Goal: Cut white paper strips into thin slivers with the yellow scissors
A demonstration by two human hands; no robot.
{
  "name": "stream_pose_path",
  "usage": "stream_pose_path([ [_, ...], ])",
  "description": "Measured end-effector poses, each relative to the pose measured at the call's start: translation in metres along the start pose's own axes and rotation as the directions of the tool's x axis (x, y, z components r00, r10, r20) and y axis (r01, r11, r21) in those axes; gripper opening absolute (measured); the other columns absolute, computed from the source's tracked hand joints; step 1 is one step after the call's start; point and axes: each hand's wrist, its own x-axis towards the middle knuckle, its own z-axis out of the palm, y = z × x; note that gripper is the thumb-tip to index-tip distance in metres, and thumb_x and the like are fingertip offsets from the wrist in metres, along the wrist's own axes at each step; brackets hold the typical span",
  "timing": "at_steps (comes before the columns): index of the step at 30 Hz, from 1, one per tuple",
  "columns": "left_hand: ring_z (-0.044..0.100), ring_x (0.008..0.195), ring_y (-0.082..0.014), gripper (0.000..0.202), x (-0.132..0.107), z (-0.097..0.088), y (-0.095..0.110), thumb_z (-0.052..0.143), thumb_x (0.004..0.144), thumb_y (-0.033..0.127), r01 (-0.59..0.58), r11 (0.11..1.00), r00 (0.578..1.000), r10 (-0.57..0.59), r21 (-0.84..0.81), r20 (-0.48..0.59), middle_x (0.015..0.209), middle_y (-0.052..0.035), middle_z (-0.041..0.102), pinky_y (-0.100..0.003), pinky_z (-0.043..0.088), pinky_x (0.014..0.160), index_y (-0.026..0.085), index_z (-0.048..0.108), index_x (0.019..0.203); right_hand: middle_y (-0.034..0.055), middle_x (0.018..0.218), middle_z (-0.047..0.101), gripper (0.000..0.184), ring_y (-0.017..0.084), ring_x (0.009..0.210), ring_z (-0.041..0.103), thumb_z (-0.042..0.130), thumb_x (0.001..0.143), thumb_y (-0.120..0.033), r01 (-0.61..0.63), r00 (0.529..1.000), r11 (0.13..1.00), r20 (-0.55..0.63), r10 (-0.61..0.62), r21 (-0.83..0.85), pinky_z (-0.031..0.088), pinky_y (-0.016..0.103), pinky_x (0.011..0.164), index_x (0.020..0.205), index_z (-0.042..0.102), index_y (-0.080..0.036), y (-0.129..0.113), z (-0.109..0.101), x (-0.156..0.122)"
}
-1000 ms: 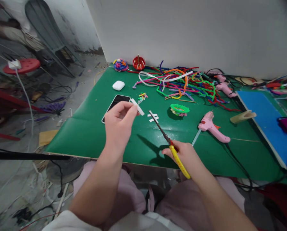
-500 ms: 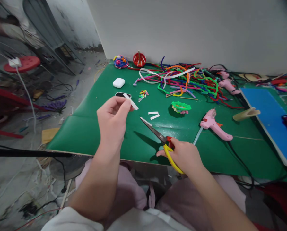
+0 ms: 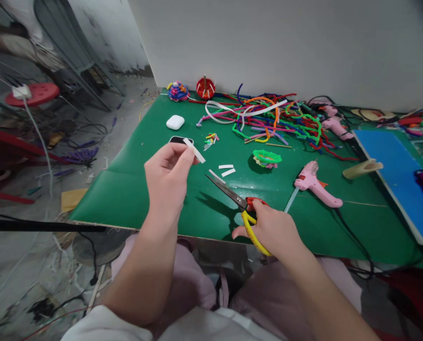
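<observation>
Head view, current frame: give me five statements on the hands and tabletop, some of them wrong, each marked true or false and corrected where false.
1. The right hand holds scissors with yellow and red on the handles. True.
2. The left hand holds an orange stem. False: it pinches a white strip between thumb and finger.
3. A pink glue gun lies to the right of the green-rimmed piece in the picture. True.
4. The small white case sits on the blue board. False: it rests on the green tabletop, near the far left corner.
5. The phone is partly hidden by the left hand. True.
</observation>
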Motion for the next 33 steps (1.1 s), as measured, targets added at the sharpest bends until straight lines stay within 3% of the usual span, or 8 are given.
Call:
stream_pose_path([
  [3, 0.055, 0.059, -0.0086, 0.008, 0.0, -0.001, 0.002, 0.057, 0.075, 0.021, -0.001, 1.0, 1.0, 0.001, 0.014, 0.018, 0.062, 0.0032, 0.06, -0.022, 0.044, 0.057, 0.019, 0.06, 0.068, 0.0056, 0.075, 0.067, 0.076, 0.029, 0.068, 0.065, 0.039, 0.056, -0.083, -0.009, 1.0, 1.0, -0.013, 0.009, -0.025, 0.033, 0.029, 0.049, 0.092, 0.052, -0.018, 0.0, 0.0, 0.0],
  [5, 0.055, 0.058, -0.0092, 0.01, 0.001, -0.003, 0.004, 0.056, 0.074, 0.019, 0.015, 0.997, 0.994, -0.023, 0.074, 0.111, 0.061, 0.0029, 0.06, -0.022, 0.043, 0.057, 0.019, 0.06, 0.065, 0.0054, 0.075, 0.066, 0.075, 0.029, 0.069, 0.065, 0.038, 0.057, -0.083, -0.015, 1.0, 0.999, -0.018, 0.015, -0.033, 0.033, 0.029, 0.049, 0.092, 0.051, -0.018, 0.0, 0.0, 0.0],
  [10, 0.055, 0.056, -0.0113, 0.012, 0.0, -0.006, 0.007, 0.052, 0.073, 0.019, 0.103, 0.97, 0.845, -0.201, 0.218, 0.496, 0.057, 0.001, 0.058, -0.022, 0.043, 0.054, 0.017, 0.058, 0.062, 0.0048, 0.076, 0.066, 0.072, 0.029, 0.07, 0.065, 0.035, 0.061, -0.081, -0.023, 1.0, 1.0, -0.009, 0.023, -0.019, 0.033, 0.029, 0.05, 0.093, 0.051, -0.019, 0.0, 0.001, 0.002],
  [16, 0.049, 0.046, -0.0083, 0.014, -0.001, -0.006, 0.002, 0.049, 0.077, 0.027, 0.102, 0.942, 0.798, -0.27, 0.32, 0.539, 0.057, 0.0026, 0.055, -0.019, 0.04, 0.045, 0.018, 0.054, 0.066, 0.0042, 0.077, 0.067, 0.072, 0.029, 0.071, 0.065, 0.035, 0.06, -0.082, -0.033, 0.999, 0.999, 0.012, 0.033, -0.009, 0.034, 0.03, 0.05, 0.093, 0.05, -0.02, 0.001, 0.0, 0.002],
  [20, 0.054, 0.048, -0.0087, 0.016, 0.0, -0.006, -0.003, 0.05, 0.076, 0.031, 0.125, 0.924, 0.808, -0.306, 0.361, 0.504, 0.067, 0.001, 0.06, -0.02, 0.044, 0.048, 0.018, 0.054, 0.068, 0.0048, 0.077, 0.066, 0.072, 0.028, 0.072, 0.065, 0.033, 0.061, -0.082, -0.018, 1.0, 1.0, 0.01, 0.018, -0.002, 0.034, 0.03, 0.051, 0.092, 0.051, -0.019, 0.001, 0.001, 0.003],
  [24, 0.054, 0.045, -0.0088, 0.016, 0.001, -0.005, -0.006, 0.053, 0.074, 0.032, 0.149, 0.913, 0.867, -0.305, 0.378, 0.394, 0.064, 0.0007, 0.06, -0.019, 0.043, 0.044, 0.018, 0.056, 0.067, 0.0054, 0.076, 0.066, 0.073, 0.029, 0.071, 0.064, 0.035, 0.06, -0.082, -0.007, 1.0, 1.0, 0.021, 0.007, 0.012, 0.033, 0.03, 0.051, 0.093, 0.051, -0.019, 0.001, 0.001, 0.002],
  [30, 0.05, 0.043, -0.006, 0.012, 0.006, -0.006, -0.009, 0.055, 0.074, 0.029, 0.158, 0.984, 0.978, -0.167, 0.081, 0.123, 0.056, 0.0031, 0.055, -0.015, 0.034, 0.037, 0.018, 0.058, 0.069, 0.003, 0.069, 0.064, 0.063, 0.023, 0.063, 0.06, 0.043, 0.059, -0.079, -0.03, 0.993, 0.981, 0.115, 0.009, 0.189, 0.028, 0.027, 0.049, 0.083, 0.052, -0.022, 0.01, -0.008, 0.004],
  [33, 0.045, 0.039, -0.0035, 0.012, 0.007, -0.007, -0.007, 0.055, 0.075, 0.029, 0.138, 0.99, 0.99, -0.138, -0.039, 0.011, 0.061, 0.0032, 0.058, -0.016, 0.029, 0.033, 0.018, 0.057, 0.071, 0.0001, 0.062, 0.059, 0.061, 0.018, 0.058, 0.054, 0.048, 0.058, -0.077, -0.029, 0.989, 0.926, 0.145, -0.027, 0.377, 0.028, 0.025, 0.049, 0.081, 0.052, -0.021, 0.014, -0.01, 0.004],
])
